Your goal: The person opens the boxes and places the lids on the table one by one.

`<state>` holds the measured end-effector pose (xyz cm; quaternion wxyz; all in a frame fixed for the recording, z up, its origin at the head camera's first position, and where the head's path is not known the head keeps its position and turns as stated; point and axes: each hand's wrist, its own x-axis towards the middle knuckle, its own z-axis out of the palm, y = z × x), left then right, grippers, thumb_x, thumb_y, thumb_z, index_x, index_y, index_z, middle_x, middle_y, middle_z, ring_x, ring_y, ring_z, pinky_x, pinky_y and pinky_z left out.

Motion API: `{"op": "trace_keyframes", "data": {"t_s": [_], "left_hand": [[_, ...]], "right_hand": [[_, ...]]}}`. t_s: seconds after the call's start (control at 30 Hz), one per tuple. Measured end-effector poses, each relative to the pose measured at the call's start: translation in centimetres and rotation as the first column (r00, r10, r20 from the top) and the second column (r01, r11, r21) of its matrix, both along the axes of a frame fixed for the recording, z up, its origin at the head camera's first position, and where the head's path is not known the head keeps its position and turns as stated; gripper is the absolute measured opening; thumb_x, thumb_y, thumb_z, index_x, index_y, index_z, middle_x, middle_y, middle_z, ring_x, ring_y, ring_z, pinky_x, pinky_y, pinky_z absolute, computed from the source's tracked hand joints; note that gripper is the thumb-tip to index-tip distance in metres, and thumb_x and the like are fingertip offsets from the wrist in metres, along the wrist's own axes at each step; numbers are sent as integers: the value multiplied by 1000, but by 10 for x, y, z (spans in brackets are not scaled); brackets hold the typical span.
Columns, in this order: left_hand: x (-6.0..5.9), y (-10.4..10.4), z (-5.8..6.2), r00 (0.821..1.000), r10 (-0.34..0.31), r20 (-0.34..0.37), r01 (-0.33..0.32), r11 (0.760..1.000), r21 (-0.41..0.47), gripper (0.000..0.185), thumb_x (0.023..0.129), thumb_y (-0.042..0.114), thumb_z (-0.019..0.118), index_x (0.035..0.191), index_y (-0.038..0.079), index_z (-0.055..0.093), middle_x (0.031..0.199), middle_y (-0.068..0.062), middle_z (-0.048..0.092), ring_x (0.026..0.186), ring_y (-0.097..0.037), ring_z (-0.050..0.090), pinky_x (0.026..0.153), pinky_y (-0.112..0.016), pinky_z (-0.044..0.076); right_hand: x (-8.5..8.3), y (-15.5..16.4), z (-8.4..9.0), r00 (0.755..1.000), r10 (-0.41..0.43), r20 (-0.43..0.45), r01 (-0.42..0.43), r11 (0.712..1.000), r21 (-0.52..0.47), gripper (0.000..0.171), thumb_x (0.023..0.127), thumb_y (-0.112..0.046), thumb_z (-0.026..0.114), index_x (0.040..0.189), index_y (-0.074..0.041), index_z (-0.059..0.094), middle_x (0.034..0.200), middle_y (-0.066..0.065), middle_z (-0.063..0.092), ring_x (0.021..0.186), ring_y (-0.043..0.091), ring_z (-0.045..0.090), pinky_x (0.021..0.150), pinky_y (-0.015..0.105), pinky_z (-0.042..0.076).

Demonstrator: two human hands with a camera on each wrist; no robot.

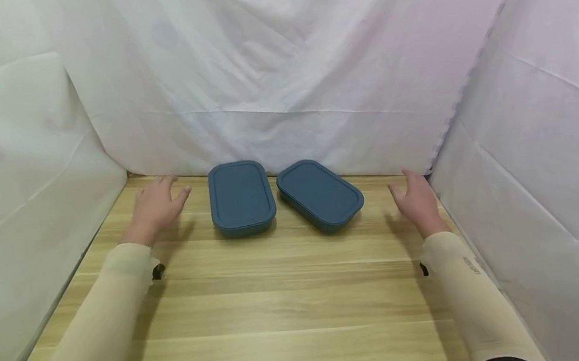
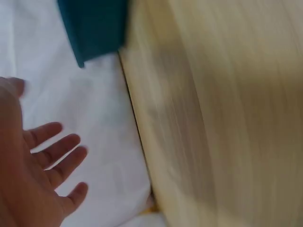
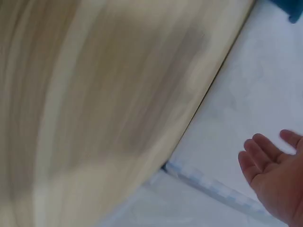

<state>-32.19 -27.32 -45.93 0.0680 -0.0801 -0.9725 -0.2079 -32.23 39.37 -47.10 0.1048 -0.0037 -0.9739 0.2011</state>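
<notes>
Hands flanked two lidded blue boxes on a wooden table (image 1: pixel 291 298) enclosed by white sheeting (image 1: pixel 310 72). The left hand (image 1: pixel 157 209) hovered above the table just left of the left box (image 1: pixel 242 197), fingers spread and relaxed, holding nothing; the left wrist view showed the same open palm (image 2: pixel 33 165) with a corner of the left box (image 2: pixel 94 28) beyond it. The right hand (image 1: pixel 416 199) hovered near the right wall, fingers loosely extended and empty, standing somewhat apart from the right box (image 1: pixel 320 195); the right wrist view confirmed straight fingers (image 3: pixel 272 175) over sheeting.

Both boxes lay flat near the back edge of the table. The left box sat square to the viewer, whereas the right box was skewed, its near end turned toward the right hand. Their inner edges stood close together; whether they touched could not be told.

Risks, as judged from this arrangement:
- Little room separated the boxes, so a hand closing on one could nudge its neighbour.
- The lids appeared seated, but whether they were latched could not be told; a lift by the lid rim alone might have parted lid from base.
- The back sheeting hung just behind the boxes, so a push from the front could have driven them into it.
- The right hand was close to the side sheeting and might have snagged it.
</notes>
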Motion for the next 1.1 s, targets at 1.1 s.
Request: {"op": "trace_keyframes", "data": {"t_s": [1.1], "left_hand": [[-19,32,-17,985,-15,170,-60,904,423,59,117,43,51,155,-1,56,148,-26,60,138,-45,56,112,-63,48]], "right_hand": [[70,-168,35,948,315,38,-288,905,-313,52,113,-34,66,152,1,58,126,16,69,106,32,72,87,53,62]]}}
